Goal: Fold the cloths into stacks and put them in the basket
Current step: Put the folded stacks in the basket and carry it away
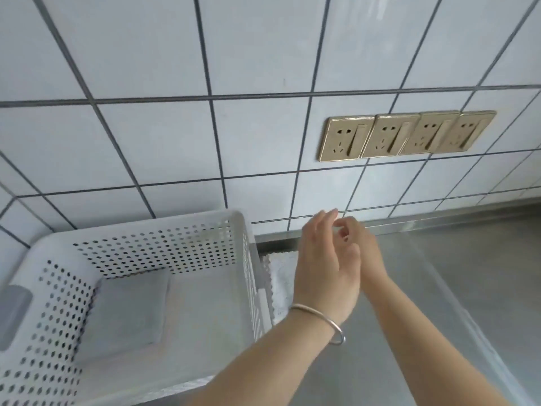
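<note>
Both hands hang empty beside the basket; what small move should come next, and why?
Probably lower the left hand to the white cloth lying on the counter beside the basket and take hold of it. Neither hand holds anything, the right hand sits behind the left, and one grey folded cloth lies in the basket.

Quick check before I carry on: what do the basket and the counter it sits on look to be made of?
The basket looks like white moulded plastic: matte walls perforated with rows of round holes. The counter looks like brushed stainless steel: grey with a dull sheen, though the blur leaves that open.
</note>
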### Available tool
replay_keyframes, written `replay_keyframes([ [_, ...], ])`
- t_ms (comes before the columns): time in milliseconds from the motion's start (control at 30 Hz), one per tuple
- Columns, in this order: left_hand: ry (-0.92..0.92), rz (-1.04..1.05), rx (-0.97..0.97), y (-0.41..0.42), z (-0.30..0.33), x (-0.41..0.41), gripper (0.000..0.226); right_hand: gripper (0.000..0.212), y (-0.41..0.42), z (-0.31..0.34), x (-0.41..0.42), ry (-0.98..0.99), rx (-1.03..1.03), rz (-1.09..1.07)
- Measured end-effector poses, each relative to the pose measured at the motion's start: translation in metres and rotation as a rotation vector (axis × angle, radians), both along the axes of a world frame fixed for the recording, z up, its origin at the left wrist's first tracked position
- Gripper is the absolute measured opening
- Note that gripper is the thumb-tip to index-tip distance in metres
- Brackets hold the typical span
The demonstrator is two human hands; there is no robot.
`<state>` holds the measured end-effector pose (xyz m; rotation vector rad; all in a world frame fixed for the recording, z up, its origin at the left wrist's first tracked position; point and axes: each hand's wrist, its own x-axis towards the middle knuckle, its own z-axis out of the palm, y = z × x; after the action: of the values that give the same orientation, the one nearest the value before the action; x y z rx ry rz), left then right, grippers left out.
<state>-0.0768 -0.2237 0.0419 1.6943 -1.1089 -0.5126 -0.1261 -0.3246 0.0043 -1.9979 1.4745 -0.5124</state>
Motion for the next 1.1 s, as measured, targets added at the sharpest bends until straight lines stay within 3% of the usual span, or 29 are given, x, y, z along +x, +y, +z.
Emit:
replay_keyframes([
  [67,0.192,0.018,0.212,-0.009,-0.045,-0.029,0.055,0.041,-0.008,-0.047,-0.022,0.12,0.222,-0.015],
  [233,0.112,0.382,0.629,-0.023,-0.13,-0.027,0.065,0.06,-0.008,-0.113,-0.041,0.21,0.431,0.003],
  [400,0.253,0.661,0.637,-0.026,-0.169,-0.002,0.067,0.062,-0.009,-0.133,-0.036,0.19,0.532,0.059],
  [600,0.326,0.61,0.84,-0.035,-0.192,0.024,0.071,0.058,-0.021,-0.145,-0.02,0.094,0.604,0.002],
  [767,0.478,0.581,0.886,-0.03,-0.193,0.028,0.074,0.061,-0.023,-0.151,-0.022,0.024,0.777,-0.043],
  [867,0.382,0.539,0.912,-0.027,-0.185,0.017,0.076,0.06,-0.016,-0.151,-0.035,-0.091,0.812,-0.12],
  [967,0.426,0.502,0.727,-0.024,-0.158,-0.002,0.062,0.053,-0.003,-0.129,-0.055,-0.248,0.754,-0.177],
  [1100,0.469,0.406,0.407,-0.022,-0.088,-0.033,0.037,0.029,0.008,-0.06,-0.076,-0.469,0.453,-0.205],
])
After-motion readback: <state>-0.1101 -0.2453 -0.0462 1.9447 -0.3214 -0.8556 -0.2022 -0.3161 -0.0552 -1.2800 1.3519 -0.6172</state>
